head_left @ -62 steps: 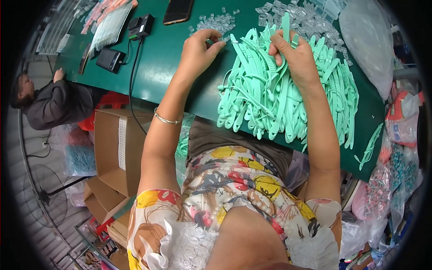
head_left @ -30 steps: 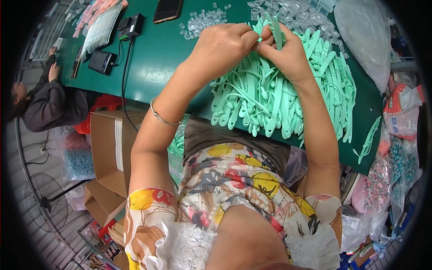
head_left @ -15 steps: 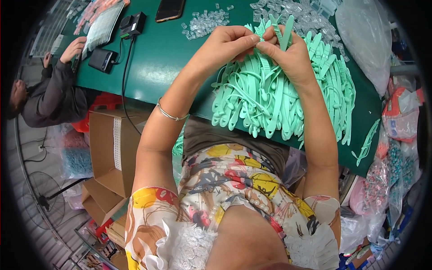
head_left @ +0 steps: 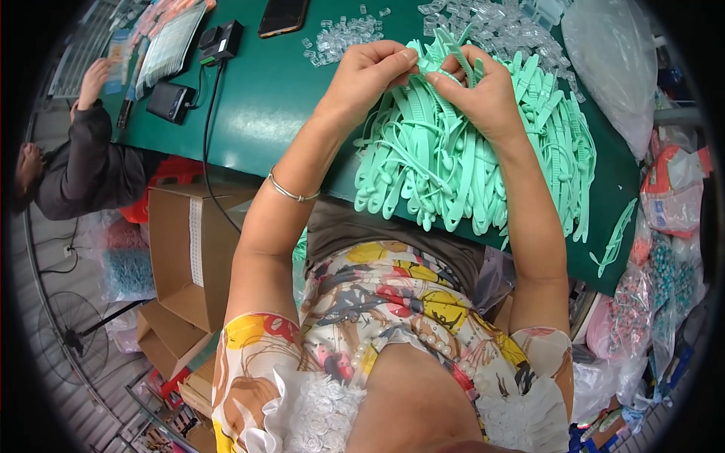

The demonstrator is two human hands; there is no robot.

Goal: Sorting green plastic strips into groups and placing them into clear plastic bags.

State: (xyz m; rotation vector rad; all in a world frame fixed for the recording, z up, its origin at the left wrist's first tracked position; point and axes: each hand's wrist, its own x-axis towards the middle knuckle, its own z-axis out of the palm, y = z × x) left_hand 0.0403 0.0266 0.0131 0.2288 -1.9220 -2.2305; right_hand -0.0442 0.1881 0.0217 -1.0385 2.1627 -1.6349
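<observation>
Both hands are above a thick pile of mint-green ridged plastic straps [head_left: 423,162] at the table's near edge. My left hand [head_left: 374,72] pinches, thumb against forefinger, at the end of a mint-green strap. My right hand [head_left: 483,94] is closed on a ridged strap [head_left: 458,53], whose upper part sticks up between thumb and fingers. A small gap separates the two thumbs. What lies right at the left fingertips is too small to make out. Small clear plastic pieces [head_left: 343,38] lie beyond my left hand, with a larger heap of clear pieces [head_left: 521,34] past my right.
A phone [head_left: 283,16], a black device [head_left: 171,102] and a cable [head_left: 208,136] lie on the green table [head_left: 257,113]. One loose strap [head_left: 615,238] sits near the right edge. At left, a co-worker's hand [head_left: 94,79] is over the table. Cardboard boxes [head_left: 177,257] stand below.
My hands have drawn slightly apart, and the strap in my right hand leans more to the left. The co-worker's hand has shifted left, away from the stacked pale strips.
</observation>
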